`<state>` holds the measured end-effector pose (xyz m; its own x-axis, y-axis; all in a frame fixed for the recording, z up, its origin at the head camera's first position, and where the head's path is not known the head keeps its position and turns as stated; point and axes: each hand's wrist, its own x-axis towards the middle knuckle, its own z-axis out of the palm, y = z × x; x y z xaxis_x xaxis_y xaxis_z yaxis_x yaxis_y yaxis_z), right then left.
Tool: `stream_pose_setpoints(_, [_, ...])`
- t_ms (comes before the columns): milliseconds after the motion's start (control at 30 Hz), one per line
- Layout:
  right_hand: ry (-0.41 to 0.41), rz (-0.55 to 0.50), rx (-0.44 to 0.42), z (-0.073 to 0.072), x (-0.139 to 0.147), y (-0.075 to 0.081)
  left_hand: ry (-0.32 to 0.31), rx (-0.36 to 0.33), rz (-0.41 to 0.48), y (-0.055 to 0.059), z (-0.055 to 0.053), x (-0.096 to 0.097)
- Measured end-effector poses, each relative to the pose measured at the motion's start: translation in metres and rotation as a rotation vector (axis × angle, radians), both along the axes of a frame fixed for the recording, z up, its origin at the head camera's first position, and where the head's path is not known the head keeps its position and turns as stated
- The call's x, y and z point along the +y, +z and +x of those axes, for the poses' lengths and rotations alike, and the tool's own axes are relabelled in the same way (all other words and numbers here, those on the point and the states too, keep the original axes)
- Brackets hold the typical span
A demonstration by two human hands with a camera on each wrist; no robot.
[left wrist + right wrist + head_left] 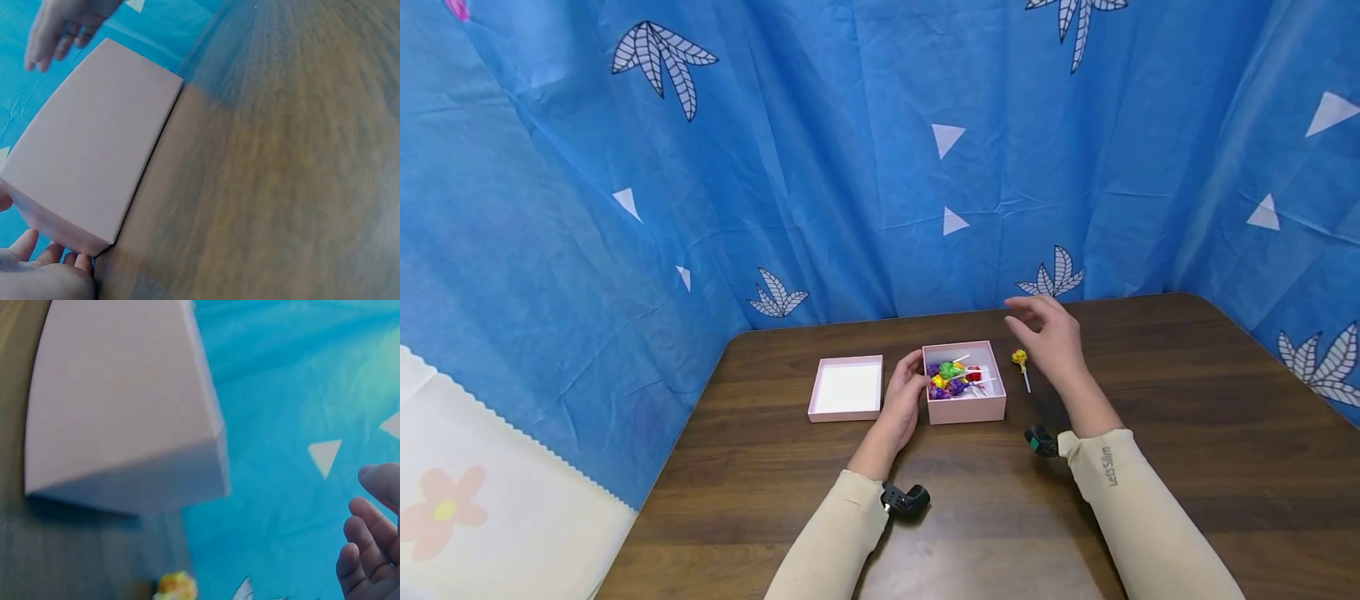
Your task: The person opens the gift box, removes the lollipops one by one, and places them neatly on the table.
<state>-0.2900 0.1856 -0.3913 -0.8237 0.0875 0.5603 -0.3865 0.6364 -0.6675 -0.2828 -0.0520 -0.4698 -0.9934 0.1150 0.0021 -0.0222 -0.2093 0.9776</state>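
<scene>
A square pink box (967, 410) without its cover holds several lollipops (953, 372) in green, purple, yellow and red wrappers. My left hand (904, 393) holds the box at its left wall, the thumb at the rim and the fingers along the outside. In the left wrist view, those fingertips (50, 253) rest against the box's side. My right hand (1051, 337) is raised beyond the box's right side, thumb and fingers apart with nothing between them. Below and left of it, a single yellow lollipop (1019, 358) lies on the table, its white stick pointing toward me.
The pink box lid (846, 390) lies on the left with its white inside up. Everything stands on a dark wooden table (760, 500). A blue curtain (865, 167) with leaf and triangle prints hangs behind the table's far edge.
</scene>
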Motion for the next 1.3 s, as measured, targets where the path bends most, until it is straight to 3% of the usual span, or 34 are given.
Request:
stream_pose_setpoints(267, [0.113, 0.029, 0.085, 0.014, -0.020, 0.023, -0.020, 0.017, 0.029, -0.001, -0.002, -0.001])
stream_pose_setpoints(500, [0.210, 0.077, 0.100, 0.021, -0.035, 0.026, -0.017, 0.015, 0.020, 0.000, -0.001, -0.002])
stream_pose_setpoints(700, [0.306, 0.072, 0.005, 0.022, -0.047, 0.019, -0.024, 0.020, 0.013, 0.000, -0.001, -0.001])
stream_pose_setpoints(933, [0.351, 0.111, -0.153, 0.016, -0.057, 0.001, -0.031, 0.023, 0.026, 0.001, -0.002, -0.002])
stream_pose_setpoints(1133, [0.421, 0.105, -0.231, 0.011, -0.061, -0.015, -0.036, 0.029, 0.026, 0.001, -0.001, -0.001])
stream_pose_setpoints(1300, [0.433, 0.144, -0.301, 0.009, -0.064, -0.025, -0.039, 0.025, 0.022, -0.001, -0.001, 0.000])
